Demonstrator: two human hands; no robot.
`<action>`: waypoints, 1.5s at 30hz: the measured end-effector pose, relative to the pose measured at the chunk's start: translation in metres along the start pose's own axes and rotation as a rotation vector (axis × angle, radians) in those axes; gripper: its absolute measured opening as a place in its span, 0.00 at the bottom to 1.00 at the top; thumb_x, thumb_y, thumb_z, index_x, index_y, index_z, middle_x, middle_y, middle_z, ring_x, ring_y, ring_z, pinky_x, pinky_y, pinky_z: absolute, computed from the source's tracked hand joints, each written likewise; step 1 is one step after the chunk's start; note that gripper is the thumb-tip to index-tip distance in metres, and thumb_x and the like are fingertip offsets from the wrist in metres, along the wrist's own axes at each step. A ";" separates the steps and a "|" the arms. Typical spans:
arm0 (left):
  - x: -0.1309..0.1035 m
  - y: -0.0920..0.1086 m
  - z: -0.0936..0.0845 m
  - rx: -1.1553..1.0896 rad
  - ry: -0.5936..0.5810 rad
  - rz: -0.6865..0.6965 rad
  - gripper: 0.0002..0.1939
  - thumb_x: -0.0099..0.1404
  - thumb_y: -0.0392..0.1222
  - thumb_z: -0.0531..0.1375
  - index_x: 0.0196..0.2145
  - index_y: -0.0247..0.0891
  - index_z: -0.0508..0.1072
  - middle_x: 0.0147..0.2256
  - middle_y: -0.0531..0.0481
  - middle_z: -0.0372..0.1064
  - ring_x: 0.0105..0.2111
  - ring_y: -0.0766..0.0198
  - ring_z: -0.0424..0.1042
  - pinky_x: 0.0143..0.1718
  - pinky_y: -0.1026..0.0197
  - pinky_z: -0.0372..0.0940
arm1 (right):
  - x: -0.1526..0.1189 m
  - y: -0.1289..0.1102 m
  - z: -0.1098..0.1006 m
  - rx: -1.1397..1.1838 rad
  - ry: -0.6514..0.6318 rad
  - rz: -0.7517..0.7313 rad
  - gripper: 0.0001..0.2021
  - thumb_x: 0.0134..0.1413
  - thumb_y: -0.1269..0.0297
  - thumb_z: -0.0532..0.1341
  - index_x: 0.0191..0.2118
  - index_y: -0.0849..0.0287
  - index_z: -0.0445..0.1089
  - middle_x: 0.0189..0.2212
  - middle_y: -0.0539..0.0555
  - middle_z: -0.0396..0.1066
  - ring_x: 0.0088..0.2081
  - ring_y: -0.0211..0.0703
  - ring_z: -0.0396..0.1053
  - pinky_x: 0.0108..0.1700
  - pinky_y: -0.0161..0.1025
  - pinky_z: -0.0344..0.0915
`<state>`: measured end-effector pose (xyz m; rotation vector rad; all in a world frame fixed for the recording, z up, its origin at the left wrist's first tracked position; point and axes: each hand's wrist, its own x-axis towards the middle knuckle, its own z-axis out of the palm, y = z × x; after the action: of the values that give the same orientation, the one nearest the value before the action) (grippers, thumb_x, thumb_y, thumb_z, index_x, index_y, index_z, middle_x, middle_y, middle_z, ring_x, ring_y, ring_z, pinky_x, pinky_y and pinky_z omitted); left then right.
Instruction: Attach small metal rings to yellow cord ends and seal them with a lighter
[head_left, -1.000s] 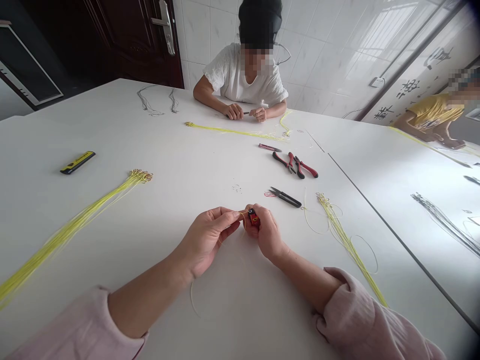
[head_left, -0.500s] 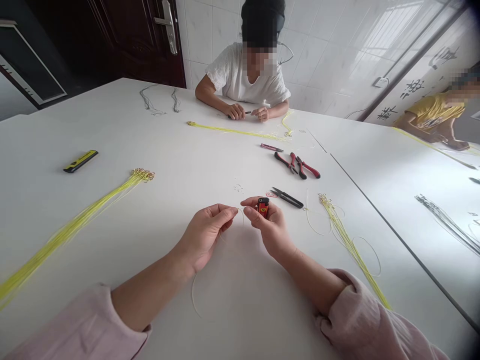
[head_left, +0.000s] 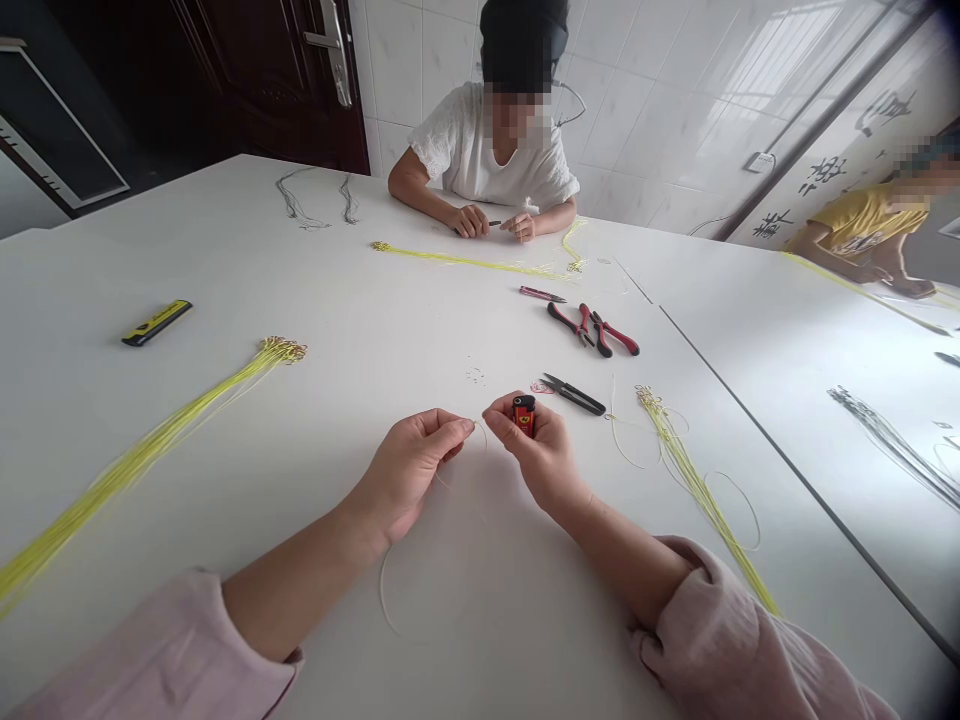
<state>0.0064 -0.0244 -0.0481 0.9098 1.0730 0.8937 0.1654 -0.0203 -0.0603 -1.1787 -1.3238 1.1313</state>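
My left hand (head_left: 416,465) pinches a thin pale yellow cord (head_left: 385,590), whose long end curves down over the table. A short piece of the cord sticks out past the fingertips toward my right hand (head_left: 541,450). Against its palm my right hand holds a red and black lighter (head_left: 523,415), upright, while its thumb and index finger come together near the cord end. Whether those two fingertips grip the cord is too small to tell. Black thread snips (head_left: 574,394) lie just beyond my right hand, beside a bit of red thread (head_left: 540,387).
Yellow cord bundles lie left (head_left: 172,435) and right (head_left: 701,490) on the white table (head_left: 315,640). Two red-black pliers (head_left: 592,330), a pink tool (head_left: 541,294) and a yellow-black cutter (head_left: 157,323) lie farther off. A person (head_left: 502,150) sits opposite; another (head_left: 862,235) sits at right.
My right thumb and index finger have closed together near the cord end. My left hand keeps its pinch. The whole view has shifted very slightly.
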 end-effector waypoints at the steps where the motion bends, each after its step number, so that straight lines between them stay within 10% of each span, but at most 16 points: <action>1: 0.000 0.000 0.000 0.006 -0.004 0.004 0.14 0.56 0.47 0.62 0.22 0.37 0.64 0.25 0.55 0.55 0.30 0.67 0.56 0.35 0.61 0.53 | 0.000 0.000 0.000 -0.006 0.011 -0.010 0.10 0.53 0.58 0.61 0.28 0.59 0.65 0.22 0.47 0.55 0.25 0.34 0.50 0.27 0.34 0.50; 24: 0.002 -0.004 -0.003 -0.047 -0.018 -0.012 0.14 0.56 0.50 0.64 0.25 0.37 0.68 0.26 0.55 0.57 0.30 0.68 0.58 0.33 0.64 0.56 | 0.004 -0.001 -0.003 -0.040 0.074 0.040 0.12 0.54 0.56 0.59 0.27 0.59 0.63 0.21 0.46 0.50 0.25 0.34 0.47 0.26 0.34 0.48; 31: 0.009 -0.006 -0.008 -0.146 0.023 -0.041 0.15 0.54 0.51 0.65 0.28 0.37 0.70 0.29 0.53 0.61 0.28 0.69 0.60 0.30 0.65 0.58 | 0.001 -0.002 0.003 -0.063 -0.155 0.177 0.13 0.52 0.54 0.61 0.30 0.59 0.66 0.22 0.46 0.54 0.24 0.33 0.49 0.25 0.33 0.48; 45: 0.004 0.002 -0.010 0.074 0.022 -0.062 0.14 0.58 0.53 0.62 0.30 0.38 0.72 0.24 0.56 0.56 0.22 0.72 0.49 0.24 0.66 0.50 | 0.006 -0.005 -0.005 -0.031 -0.172 0.289 0.12 0.54 0.54 0.59 0.28 0.58 0.64 0.20 0.45 0.48 0.22 0.33 0.45 0.23 0.33 0.44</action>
<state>-0.0027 -0.0184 -0.0500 0.9253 1.1537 0.8188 0.1695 -0.0149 -0.0546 -1.3506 -1.3320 1.4508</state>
